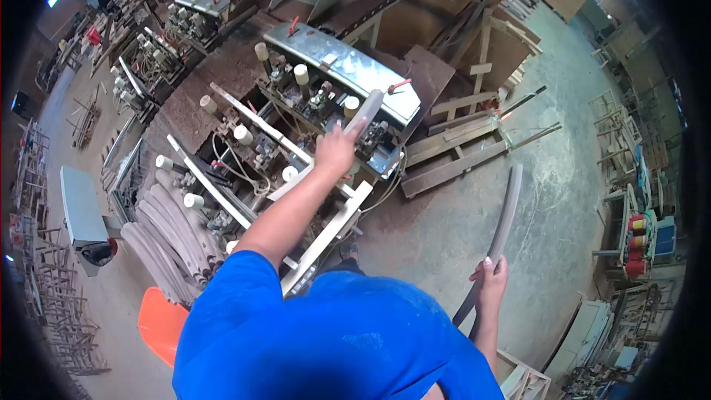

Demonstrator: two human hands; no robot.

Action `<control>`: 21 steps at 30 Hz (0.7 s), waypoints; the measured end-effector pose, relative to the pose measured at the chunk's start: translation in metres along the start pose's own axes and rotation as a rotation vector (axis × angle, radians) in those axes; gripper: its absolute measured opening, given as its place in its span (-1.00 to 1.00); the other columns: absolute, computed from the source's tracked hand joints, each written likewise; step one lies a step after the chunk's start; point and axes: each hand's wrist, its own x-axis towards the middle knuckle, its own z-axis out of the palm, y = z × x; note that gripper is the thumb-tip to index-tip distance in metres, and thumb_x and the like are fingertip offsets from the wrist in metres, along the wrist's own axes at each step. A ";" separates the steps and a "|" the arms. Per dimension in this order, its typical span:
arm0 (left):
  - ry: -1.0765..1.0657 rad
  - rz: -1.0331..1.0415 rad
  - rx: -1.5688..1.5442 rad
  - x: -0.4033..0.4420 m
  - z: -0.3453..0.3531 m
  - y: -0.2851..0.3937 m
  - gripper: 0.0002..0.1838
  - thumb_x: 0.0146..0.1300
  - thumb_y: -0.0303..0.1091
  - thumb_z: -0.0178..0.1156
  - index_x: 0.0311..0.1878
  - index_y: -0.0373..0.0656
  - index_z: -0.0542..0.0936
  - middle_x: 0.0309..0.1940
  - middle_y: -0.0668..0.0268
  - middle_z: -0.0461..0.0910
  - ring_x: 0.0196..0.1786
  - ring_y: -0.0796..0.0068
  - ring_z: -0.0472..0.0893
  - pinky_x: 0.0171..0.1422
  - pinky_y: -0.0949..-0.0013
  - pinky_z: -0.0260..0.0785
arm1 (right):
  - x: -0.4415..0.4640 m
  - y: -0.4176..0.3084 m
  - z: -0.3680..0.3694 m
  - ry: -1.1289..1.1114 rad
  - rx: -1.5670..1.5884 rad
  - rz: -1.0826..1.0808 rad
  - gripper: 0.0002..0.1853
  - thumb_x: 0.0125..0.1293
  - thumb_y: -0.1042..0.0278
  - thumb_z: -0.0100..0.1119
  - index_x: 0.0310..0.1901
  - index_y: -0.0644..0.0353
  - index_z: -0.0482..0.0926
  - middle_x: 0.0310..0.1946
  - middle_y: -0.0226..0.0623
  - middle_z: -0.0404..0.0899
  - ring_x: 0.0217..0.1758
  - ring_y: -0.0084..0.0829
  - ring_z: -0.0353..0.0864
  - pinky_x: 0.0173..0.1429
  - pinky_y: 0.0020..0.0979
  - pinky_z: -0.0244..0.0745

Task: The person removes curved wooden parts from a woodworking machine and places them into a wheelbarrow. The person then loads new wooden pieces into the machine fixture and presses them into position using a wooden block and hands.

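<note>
Over the machine, my left hand point(337, 150) grips a curved wooden piece point(368, 110). Its rounded end points up and away from me, and my forearm covers part of its length. Out to my right side, my right hand point(492, 278) holds a second curved wooden piece point(509, 204) upright, with fingers wrapped round its lower part. The machine point(315, 100) under my left hand has several pale cylinders, hoses and white rails. A metal cover point(344, 63) with red handles lies along its far side.
Several curved wooden pieces point(167, 233) are stacked at the left, near an orange chair point(157, 322). Wooden frames point(459, 148) lean beside the machine at the right. A grey box point(83, 207) stands further left. Racks of parts point(629, 170) line the right wall.
</note>
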 end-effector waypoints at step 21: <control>-0.107 -0.073 -0.410 0.008 -0.009 0.004 -0.11 0.25 -0.18 0.29 0.64 -0.02 0.20 0.07 -0.07 0.61 0.07 -0.15 0.68 0.22 -0.07 0.56 | 0.123 -0.044 0.047 -0.258 0.015 0.001 -0.73 0.56 0.17 0.16 0.00 0.21 0.44 -0.39 -0.33 0.51 -0.47 -0.47 0.57 -0.34 -0.40 0.54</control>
